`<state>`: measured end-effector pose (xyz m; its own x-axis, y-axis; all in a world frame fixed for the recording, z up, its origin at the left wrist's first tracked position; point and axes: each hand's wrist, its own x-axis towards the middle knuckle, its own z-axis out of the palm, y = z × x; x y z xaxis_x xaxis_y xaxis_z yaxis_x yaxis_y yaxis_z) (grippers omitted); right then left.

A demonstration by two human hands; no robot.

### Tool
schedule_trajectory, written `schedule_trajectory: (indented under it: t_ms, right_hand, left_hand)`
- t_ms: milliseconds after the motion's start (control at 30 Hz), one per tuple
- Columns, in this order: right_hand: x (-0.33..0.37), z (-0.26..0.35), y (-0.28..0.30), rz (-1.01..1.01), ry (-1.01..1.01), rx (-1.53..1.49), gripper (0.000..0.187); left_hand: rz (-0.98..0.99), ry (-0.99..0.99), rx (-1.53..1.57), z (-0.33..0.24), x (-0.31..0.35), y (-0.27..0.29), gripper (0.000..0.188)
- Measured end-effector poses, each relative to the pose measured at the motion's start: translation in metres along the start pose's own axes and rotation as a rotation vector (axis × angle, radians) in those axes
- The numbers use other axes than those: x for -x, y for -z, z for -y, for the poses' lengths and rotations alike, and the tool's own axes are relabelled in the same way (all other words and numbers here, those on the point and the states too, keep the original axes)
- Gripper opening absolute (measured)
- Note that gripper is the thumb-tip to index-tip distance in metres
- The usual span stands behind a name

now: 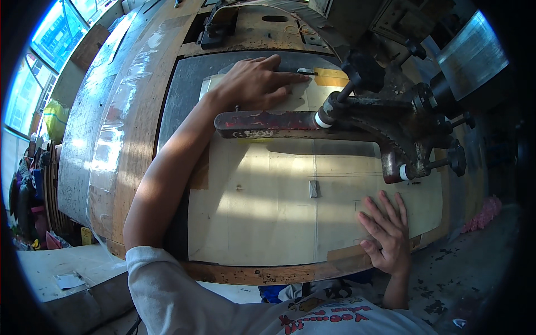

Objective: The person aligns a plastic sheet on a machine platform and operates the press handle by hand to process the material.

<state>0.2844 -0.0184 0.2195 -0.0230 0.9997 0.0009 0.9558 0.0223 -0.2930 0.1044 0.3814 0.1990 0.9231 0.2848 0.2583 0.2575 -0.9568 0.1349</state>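
Observation:
A cream-coloured sheet (251,229) with thin ruled lines lies on a dark board. My left hand (254,82) reaches over its far edge, palm down and fingers outstretched. Its index fingertip is close to a small dark piece (305,71) beside a strip of yellow tape (330,77); I cannot tell if they touch. Near the front right of the sheet, my right hand (388,234) rests with spread fingers, holding nothing. A small grey block (313,188) sits on the sheet's middle. A worn dark red bar (268,124) of a metal fixture crosses above the sheet, beside my left wrist.
The fixture's metal bracket (391,120) and black knobs (363,72) stand at the right. A dark clamp-like part (215,30) is at the back. Clear plastic (114,111) covers the wood on the left. A pink bundle (483,214) lies far right.

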Motion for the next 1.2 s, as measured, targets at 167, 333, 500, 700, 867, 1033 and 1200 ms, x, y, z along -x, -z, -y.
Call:
schedule_trajectory:
  t_ms: [167, 333, 500, 700, 867, 1033, 1200]
  right_hand:
    - [-0.002, 0.0, 0.0, -0.012, 0.006, -0.002, 0.044]
    - [-0.002, -0.002, 0.0, -0.018, 0.003, -0.006, 0.043]
    - [-0.004, 0.0, 0.002, -0.023, -0.011, -0.009, 0.041]
    - [-0.002, 0.001, 0.001, -0.031, -0.024, -0.021, 0.041]
    - [-0.002, 0.002, 0.002, -0.032, -0.013, -0.025, 0.042]
    - [0.004, -0.006, -0.003, -0.044, 0.047, -0.064, 0.044]
    - [0.0, 0.016, -0.002, -0.018, 0.081, -0.037, 0.047]
  left_hand:
    - [-0.011, -0.004, 0.023, 0.002, 0.0, -0.002, 0.042]
    - [-0.012, 0.002, 0.005, 0.002, 0.0, -0.001, 0.043]
    - [-0.026, 0.004, 0.021, -0.002, 0.001, 0.005, 0.038]
    - [-0.044, -0.028, 0.022, -0.004, 0.002, 0.008, 0.04]
    - [-0.034, -0.014, 0.008, -0.002, 0.004, 0.005, 0.039]
    - [-0.057, -0.052, 0.014, 0.003, 0.0, -0.005, 0.036]
    - [-0.149, -0.149, -0.089, 0.017, -0.002, -0.01, 0.045]
